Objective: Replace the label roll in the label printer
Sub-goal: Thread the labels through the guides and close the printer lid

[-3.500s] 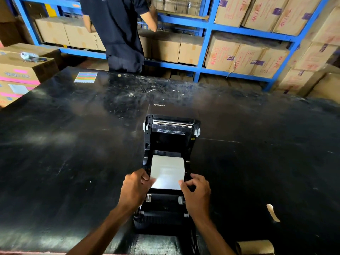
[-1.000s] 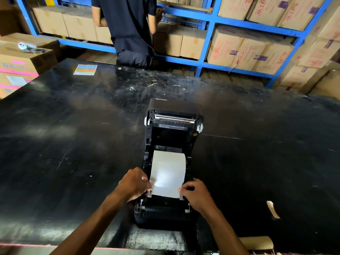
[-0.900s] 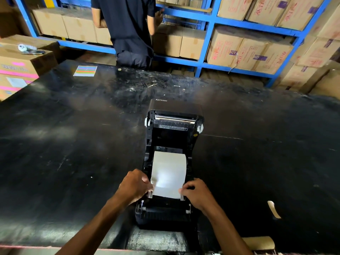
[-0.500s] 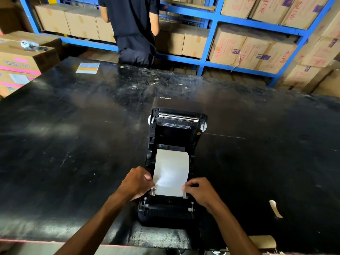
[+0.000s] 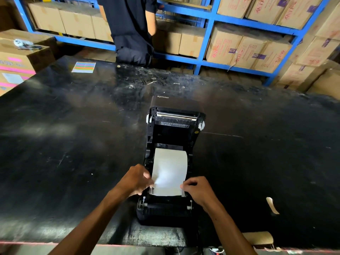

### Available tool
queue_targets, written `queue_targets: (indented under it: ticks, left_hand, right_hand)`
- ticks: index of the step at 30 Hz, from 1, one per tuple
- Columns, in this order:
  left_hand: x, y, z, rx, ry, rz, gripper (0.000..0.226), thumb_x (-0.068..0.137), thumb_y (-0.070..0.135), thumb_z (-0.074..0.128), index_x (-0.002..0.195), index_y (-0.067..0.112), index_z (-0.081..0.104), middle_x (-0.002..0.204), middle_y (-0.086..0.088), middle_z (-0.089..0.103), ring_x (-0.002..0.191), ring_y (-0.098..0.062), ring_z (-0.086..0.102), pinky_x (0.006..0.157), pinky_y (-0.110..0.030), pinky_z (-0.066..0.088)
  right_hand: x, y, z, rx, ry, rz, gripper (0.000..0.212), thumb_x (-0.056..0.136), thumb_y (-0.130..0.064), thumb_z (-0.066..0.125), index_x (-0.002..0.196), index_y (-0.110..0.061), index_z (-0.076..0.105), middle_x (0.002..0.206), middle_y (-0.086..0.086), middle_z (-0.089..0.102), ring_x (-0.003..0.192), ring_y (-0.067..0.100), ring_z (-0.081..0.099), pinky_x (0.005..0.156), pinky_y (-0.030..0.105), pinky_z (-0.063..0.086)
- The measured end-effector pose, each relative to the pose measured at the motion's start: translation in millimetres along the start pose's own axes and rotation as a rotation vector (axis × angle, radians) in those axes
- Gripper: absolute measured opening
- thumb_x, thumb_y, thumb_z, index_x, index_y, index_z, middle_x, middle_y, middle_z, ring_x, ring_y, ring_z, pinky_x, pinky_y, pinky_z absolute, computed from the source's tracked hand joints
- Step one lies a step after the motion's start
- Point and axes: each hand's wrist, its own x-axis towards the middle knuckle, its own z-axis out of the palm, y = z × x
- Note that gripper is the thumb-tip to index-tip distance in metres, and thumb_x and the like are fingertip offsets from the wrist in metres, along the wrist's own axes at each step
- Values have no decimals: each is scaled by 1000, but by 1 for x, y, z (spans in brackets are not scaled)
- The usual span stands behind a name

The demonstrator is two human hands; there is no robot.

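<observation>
The label printer (image 5: pixel 171 162) sat open at 6 o'clock on the black table (image 5: pixel 73 144); its label strip (image 5: pixel 170 172) looked thin, light and easily creased; left hand (image 5: pixel 135 181) and right hand (image 5: pixel 197 190) pinched its 2 side edges, the sensible hold.

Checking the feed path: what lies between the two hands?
In the head view, the white label strip spans the gap between the left hand and right hand, lying over the open printer.
</observation>
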Motion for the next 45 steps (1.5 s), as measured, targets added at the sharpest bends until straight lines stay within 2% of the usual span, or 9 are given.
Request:
queue_targets:
  ticks: [3, 8, 14, 18, 22, 30, 35, 40, 45]
  left_hand:
    - [-1, -1, -1, -53, 12, 26, 28, 85, 9, 68, 58, 13, 62, 57, 2, 58, 40, -10, 54, 40, -18, 45]
    - [-1, -3, -5, 0, -64, 48, 22, 84, 7, 68, 64, 15, 70, 55, 4, 61, 32, -4, 49, 37, -15, 41]
    - [-1, -12, -4, -127, -42, 80, 35, 83, 19, 73, 50, 15, 61, 52, 1, 59, 35, -10, 51, 41, -19, 41]
    - [0, -12, -2, -118, -23, 63, 30, 86, 20, 70, 64, 0, 68, 55, -6, 62, 35, -11, 51, 44, -18, 42]
    - [1, -11, -2, -50, -43, 55, 34, 85, 19, 71, 53, 10, 63, 51, -1, 61, 33, -7, 54, 42, -16, 42]
    - [-5, -12, 1, -126, 18, 83, 22, 85, 21, 71, 66, 12, 68, 59, 1, 64, 33, -6, 53, 39, -17, 42]
    - [-6, -10, -2, -42, -71, 90, 36, 86, 20, 70, 51, 18, 60, 38, 4, 57, 33, -6, 54, 43, -13, 41]
    - [-7, -9, 0, -118, 10, 76, 26, 87, 25, 69, 64, 13, 67, 60, -2, 66, 35, -7, 54, 44, -19, 43]
    - [-7, -7, 1, -34, -38, 66, 38, 86, 22, 69, 50, 14, 60, 52, -2, 61, 33, -7, 54, 45, -17, 43]
  right_hand:
    - [0, 0, -2, -5, -32, 20, 16, 76, -26, 73, 60, -27, 74, 80, 5, 76, 86, 28, 69, 80, 42, 55]
    - [-2, 0, 0, 18, -4, -14, 19, 76, -36, 73, 57, -34, 72, 85, -14, 73, 96, 12, 66, 99, 45, 46]
    - [-5, 3, 3, 62, 8, 2, 17, 77, -27, 73, 60, -29, 73, 76, -9, 74, 84, 12, 68, 94, 48, 51]
    - [-6, 2, 2, 57, 10, 2, 16, 76, -32, 73, 60, -31, 73, 88, -11, 74, 99, 16, 64, 103, 51, 41]
    - [-6, 0, 8, 26, 94, 0, 15, 75, -33, 73, 61, -29, 72, 89, -12, 74, 98, 16, 64, 101, 49, 43]
    - [-7, 0, 8, 71, 59, 29, 12, 78, -26, 71, 68, -20, 74, 93, -2, 73, 99, 22, 63, 103, 54, 40]
    - [-11, -2, 12, 28, 151, -1, 21, 81, -36, 69, 74, -17, 75, 88, -3, 75, 96, 16, 63, 100, 43, 42]
    - [-13, 2, 13, 23, 125, -21, 17, 80, -30, 70, 66, -21, 71, 102, 0, 72, 114, 20, 58, 105, 51, 36]
    - [-14, 0, 10, 98, 135, -44, 19, 80, -35, 71, 61, -30, 69, 87, -6, 73, 99, 20, 63, 101, 54, 40]
